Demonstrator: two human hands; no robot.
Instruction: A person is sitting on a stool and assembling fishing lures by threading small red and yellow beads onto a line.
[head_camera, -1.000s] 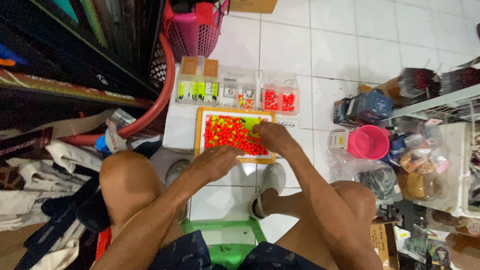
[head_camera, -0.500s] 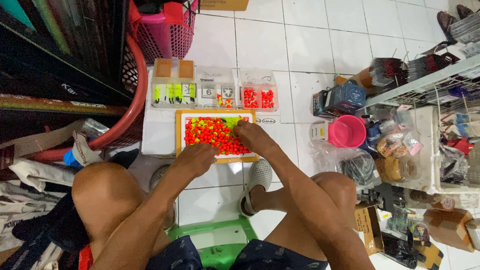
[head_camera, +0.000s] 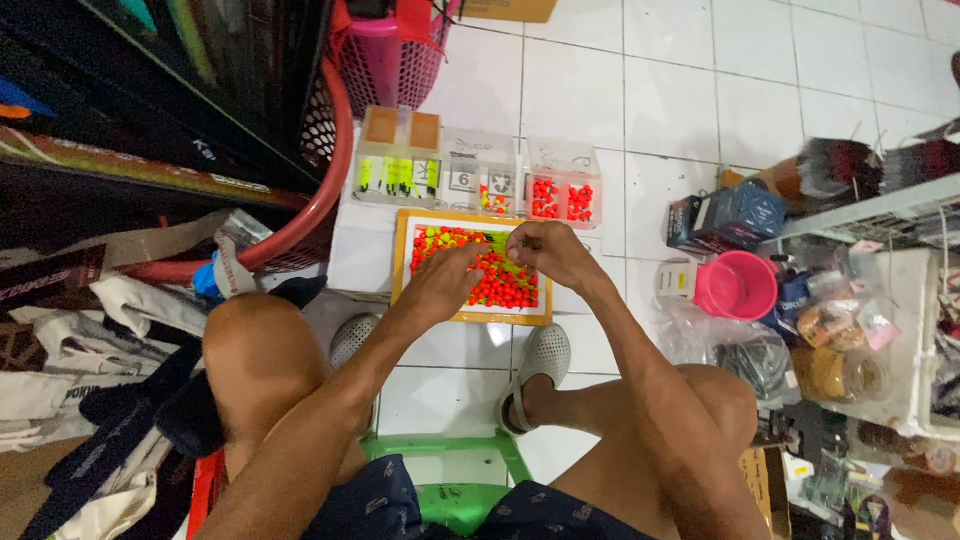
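Head view: we are looking down past our knees at a white tiled floor and a shallow orange-rimmed tray lying flat on it.
Tray contents: red-orange and yellow-green beads are filling it in one loose layer.
Left hand: we are resting it palm down on the beads near the tray's middle, fingers bent; we cannot tell whether anything is pinched under it.
Right hand: we are hovering it at the tray's upper right edge, fingertips drawn together in a tight pinch; the grip looks nearly closed, but anything in it is too small to make out.
Step in hand: we are judging this as picking or sorting beads by colour, mid-way, since both colours are lying mixed in the tray.
Next move calls for: a fine fingertip pinch on a single bead, without scattering its neighbours.
Beads relative to grip: they are lying directly under both hands, touching the left, just below the right fingertips.
Boxes: clear compartment boxes are sitting just beyond the tray's far edge, holding more red and yellow pieces.
Around: a pink cup is standing to the right, and a green stool is showing under us.
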